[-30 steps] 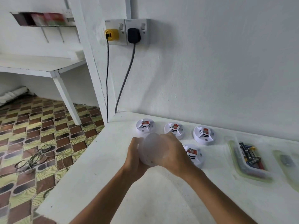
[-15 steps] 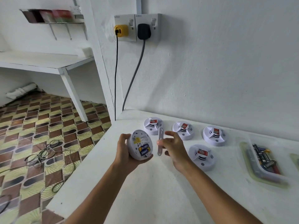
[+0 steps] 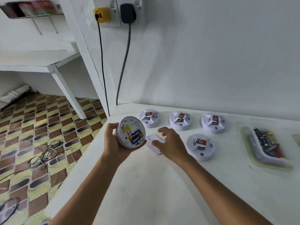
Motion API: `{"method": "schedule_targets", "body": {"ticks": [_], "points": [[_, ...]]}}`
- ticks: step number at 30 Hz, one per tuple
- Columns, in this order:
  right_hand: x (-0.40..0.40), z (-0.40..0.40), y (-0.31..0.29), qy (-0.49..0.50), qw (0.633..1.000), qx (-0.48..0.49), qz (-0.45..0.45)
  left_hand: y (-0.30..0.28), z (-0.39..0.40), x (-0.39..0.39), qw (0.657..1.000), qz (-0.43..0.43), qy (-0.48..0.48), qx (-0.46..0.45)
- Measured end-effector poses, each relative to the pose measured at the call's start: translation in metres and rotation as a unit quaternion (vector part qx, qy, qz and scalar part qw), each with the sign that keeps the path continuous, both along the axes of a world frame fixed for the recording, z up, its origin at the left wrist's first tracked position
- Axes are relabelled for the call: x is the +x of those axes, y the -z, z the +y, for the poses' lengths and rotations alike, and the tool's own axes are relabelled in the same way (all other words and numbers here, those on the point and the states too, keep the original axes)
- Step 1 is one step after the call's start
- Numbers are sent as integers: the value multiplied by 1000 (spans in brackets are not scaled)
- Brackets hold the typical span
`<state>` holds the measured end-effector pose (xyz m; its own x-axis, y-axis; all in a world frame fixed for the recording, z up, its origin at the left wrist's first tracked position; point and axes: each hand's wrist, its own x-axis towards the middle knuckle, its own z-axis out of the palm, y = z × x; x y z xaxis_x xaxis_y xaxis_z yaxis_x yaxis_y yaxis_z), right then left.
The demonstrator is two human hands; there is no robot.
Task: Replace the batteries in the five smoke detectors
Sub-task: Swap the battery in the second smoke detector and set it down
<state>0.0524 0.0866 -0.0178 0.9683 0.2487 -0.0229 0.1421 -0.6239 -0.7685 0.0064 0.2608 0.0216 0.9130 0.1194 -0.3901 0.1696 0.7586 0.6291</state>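
Your left hand (image 3: 113,143) grips the opened smoke detector (image 3: 131,132), batteries (image 3: 136,137) showing, while just beside it your right hand (image 3: 170,143) rests loosely spread fingers on the detached cover (image 3: 153,142).

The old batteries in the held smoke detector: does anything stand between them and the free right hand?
Nothing visible. The batteries lie uncovered in the smoke detector that the left hand grips. The battery cover is off, under the right hand.

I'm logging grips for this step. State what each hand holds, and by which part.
The left hand grips the open smoke detector round its rim, battery side up. The right hand holds nothing; relaxed fingers rest on the battery cover.
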Motion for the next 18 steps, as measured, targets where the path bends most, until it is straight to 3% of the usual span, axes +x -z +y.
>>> {"method": "schedule_targets", "body": {"ticks": [6,13,18], "points": [[-17,-72,-40,8,990,139,-19,-17,-86,25,997,-33,72,6],[-14,-222,-68,30,990,136,-37,-30,-237,49,988,-63,142,-16],[-12,-323,-71,37,984,172,-15,-28,-343,61,986,-84,140,-34]]}}
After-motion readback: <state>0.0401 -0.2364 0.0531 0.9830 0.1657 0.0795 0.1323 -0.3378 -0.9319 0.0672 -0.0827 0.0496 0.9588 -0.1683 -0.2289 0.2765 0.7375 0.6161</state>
